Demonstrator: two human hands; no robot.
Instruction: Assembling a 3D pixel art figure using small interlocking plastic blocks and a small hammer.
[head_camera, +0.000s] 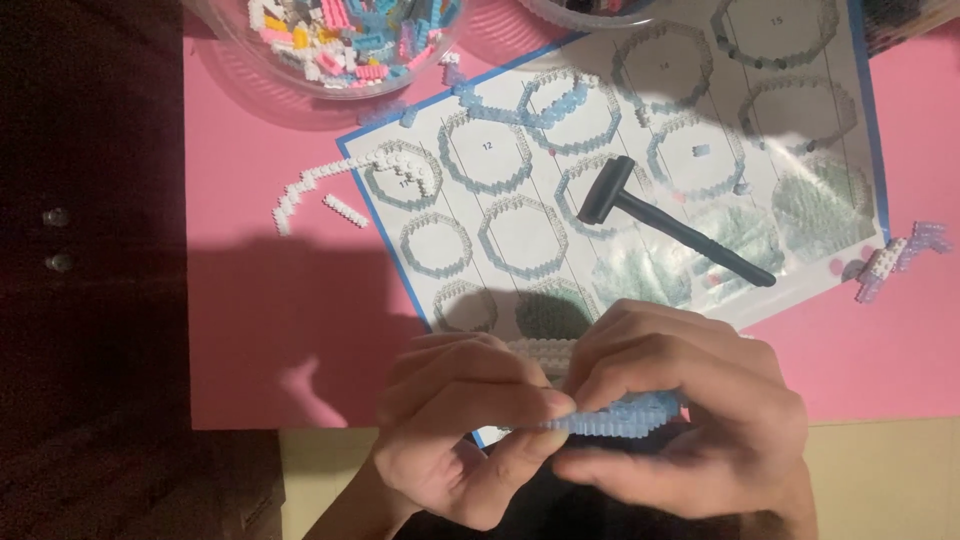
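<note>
Both hands work at the near edge of the desk (250, 330), which is covered by a pink sheet. The left hand (455, 430) and the right hand (690, 420) meet over a curved strip of small pale blue building bricks (615, 417); the fingers (560, 400) of both are pressed together, pinching that strip between thumb and fingertips. Just behind the knuckles a short white brick strip (540, 350) peeks out.

Beyond the hands lies a white printed template sheet with a blue border (500, 215), carrying rows of octagonal outlines, several of them ringed with translucent bricks. A small dark grey plastic hammer (665, 220) lies slanted across it, well apart from the hands. To the left of the sheet sits a curved chain of white bricks (300, 190), and near the right edge a little white and lilac brick cluster (895, 258). A clear round bowl of mixed pink, white, blue and yellow bricks (335, 40) stands at the far edge, cut off by the frame; a second bowl beside it is mostly out of view.

The hands hide most of the blue strip and the sheet's near corner. The left side is dark wood, too dim to read, and a shadow crosses the pink sheet.
</note>
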